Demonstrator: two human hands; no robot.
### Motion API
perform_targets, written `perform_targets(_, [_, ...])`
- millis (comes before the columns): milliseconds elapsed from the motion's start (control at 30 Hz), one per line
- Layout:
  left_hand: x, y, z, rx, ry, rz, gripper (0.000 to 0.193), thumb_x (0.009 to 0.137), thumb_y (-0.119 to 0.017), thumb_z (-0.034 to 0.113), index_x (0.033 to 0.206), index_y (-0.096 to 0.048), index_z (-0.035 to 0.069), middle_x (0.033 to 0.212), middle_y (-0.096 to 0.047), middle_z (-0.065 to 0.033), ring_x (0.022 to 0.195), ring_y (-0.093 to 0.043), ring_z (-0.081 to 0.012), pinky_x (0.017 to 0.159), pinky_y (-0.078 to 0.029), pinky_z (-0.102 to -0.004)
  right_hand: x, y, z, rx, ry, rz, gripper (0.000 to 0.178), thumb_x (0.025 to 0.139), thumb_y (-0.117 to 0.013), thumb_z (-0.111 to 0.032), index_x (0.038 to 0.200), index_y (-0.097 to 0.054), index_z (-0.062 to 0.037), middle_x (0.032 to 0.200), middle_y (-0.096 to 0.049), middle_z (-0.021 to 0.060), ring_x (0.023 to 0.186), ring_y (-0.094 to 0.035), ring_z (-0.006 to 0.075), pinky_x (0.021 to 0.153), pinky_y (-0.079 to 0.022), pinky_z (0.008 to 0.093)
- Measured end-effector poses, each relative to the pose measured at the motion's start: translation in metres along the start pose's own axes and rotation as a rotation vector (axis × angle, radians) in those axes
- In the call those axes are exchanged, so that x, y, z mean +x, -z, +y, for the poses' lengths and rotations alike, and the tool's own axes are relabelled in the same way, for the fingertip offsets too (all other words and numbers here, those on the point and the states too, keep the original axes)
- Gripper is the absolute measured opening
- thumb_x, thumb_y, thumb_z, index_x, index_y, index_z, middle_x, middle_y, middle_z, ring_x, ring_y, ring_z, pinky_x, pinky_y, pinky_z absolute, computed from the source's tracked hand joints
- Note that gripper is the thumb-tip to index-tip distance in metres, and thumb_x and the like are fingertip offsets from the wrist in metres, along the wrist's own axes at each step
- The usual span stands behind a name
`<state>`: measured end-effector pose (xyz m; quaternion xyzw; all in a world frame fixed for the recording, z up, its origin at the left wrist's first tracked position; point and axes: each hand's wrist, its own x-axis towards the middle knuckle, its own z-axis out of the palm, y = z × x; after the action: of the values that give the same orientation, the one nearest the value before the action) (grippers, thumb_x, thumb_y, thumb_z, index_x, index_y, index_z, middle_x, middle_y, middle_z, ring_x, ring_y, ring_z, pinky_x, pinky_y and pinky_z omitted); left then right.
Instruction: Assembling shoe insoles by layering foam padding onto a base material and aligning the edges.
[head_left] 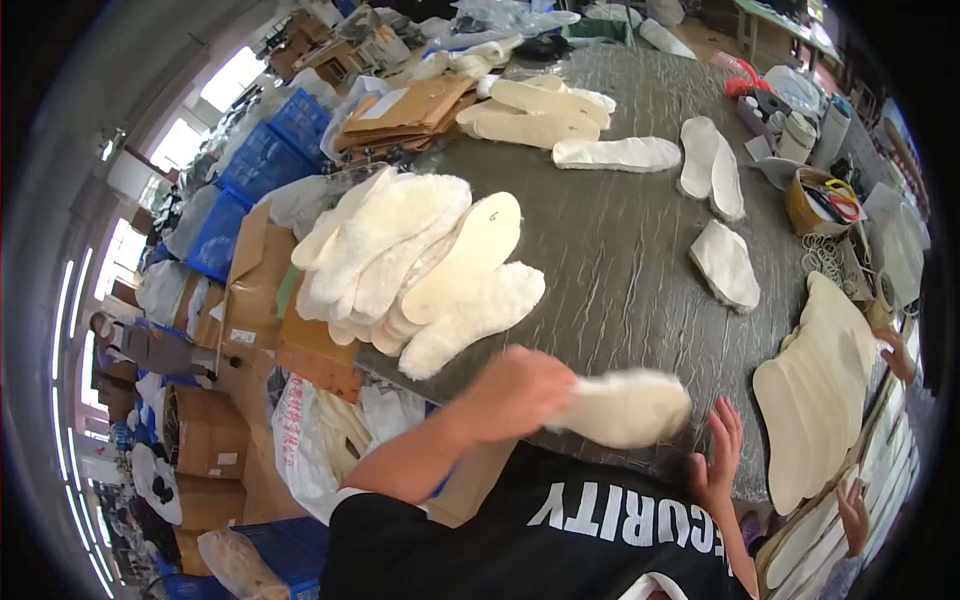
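My left hand (520,392) is closed round one end of a cream fleece insole (632,408), held low over the dark table near its front edge. Both hand and insole are slightly blurred. To the right of the insole, my right hand (718,448) has its fingers spread and holds nothing. Beyond my left hand lies a heap of fluffy white and cream insoles (405,235). Fanned out at the right edge is a stack of flat beige insoles (815,390).
The dark table (600,260) has a wrinkled cover. Farther off lie more insoles (535,110) and a folded white piece (725,265). A basket of tools (810,205) stands at the right. Brown cardboard (410,105) and blue crates (225,225) are leftward. Another person's hands (852,510) show at far right.
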<state>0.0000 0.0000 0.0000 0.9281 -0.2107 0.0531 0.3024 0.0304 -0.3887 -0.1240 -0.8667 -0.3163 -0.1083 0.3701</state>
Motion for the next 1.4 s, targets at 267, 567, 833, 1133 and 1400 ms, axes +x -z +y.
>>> perform_targets(267, [0.001,0.2,-0.092,0.218,0.559,0.567,0.03,0.095,-0.052,0.008,0.122,-0.064,0.0,0.11,-0.069,-0.0073,0.097,-0.062,-0.0148,0.089,-0.047,-0.0283,-0.013,0.046,-0.027,-0.151,-0.146,0.304,0.033,0.07,-0.067,0.0,0.103,-0.064,-0.0019,0.124,-0.059,0.0208,0.121,-0.052,0.0417,0.101,-0.041,0.0508])
perform_targets(567, [0.017,0.19,-0.134,1.205,0.921,0.323,0.029,0.091,-0.053,0.015,0.115,-0.067,0.006,0.114,-0.067,-0.0153,0.107,-0.06,-0.0354,0.092,-0.046,-0.0414,-0.038,0.122,0.014,-0.66,-0.525,0.326,0.031,0.073,-0.077,-0.016,0.099,-0.066,-0.0044,0.108,-0.063,0.013,0.109,-0.057,0.0336,0.094,-0.045,0.0456])
perform_targets(833, [0.161,-0.075,0.022,0.197,-0.418,-0.045,0.026,0.075,-0.07,0.006,0.1,-0.066,0.003,0.1,-0.065,-0.0116,0.1,-0.057,-0.0325,0.091,-0.043,-0.0427,-0.046,0.129,0.041,-0.614,-1.047,0.123,0.041,0.068,-0.082,-0.024,0.096,-0.063,-0.0014,0.096,-0.062,0.0171,0.101,-0.059,0.0331,0.087,-0.047,0.042])
perform_targets(1133, [0.238,-0.245,0.122,-0.035,-0.769,-0.181,0.038,0.078,-0.069,0.007,0.114,-0.06,0.004,0.116,-0.06,-0.0126,0.112,-0.054,-0.0327,0.095,-0.042,-0.0428,-0.052,0.109,0.039,-0.143,-0.903,0.364,0.036,0.065,-0.081,-0.013,0.095,-0.064,-0.007,0.09,-0.066,0.0099,0.096,-0.062,0.0324,0.084,-0.048,0.0422])
perform_targets(1400, [0.214,-0.201,0.109,0.097,-0.869,-0.187,0.015,0.075,-0.066,0.005,0.089,-0.062,0.009,0.092,-0.062,-0.0081,0.096,-0.059,-0.0301,0.095,-0.041,-0.0479,-0.066,0.106,0.057,0.155,-0.568,0.24,0.034,0.09,-0.063,-0.029,0.115,-0.063,-0.0061,0.132,-0.052,0.021,0.125,-0.047,0.036,0.105,-0.038,0.0415])
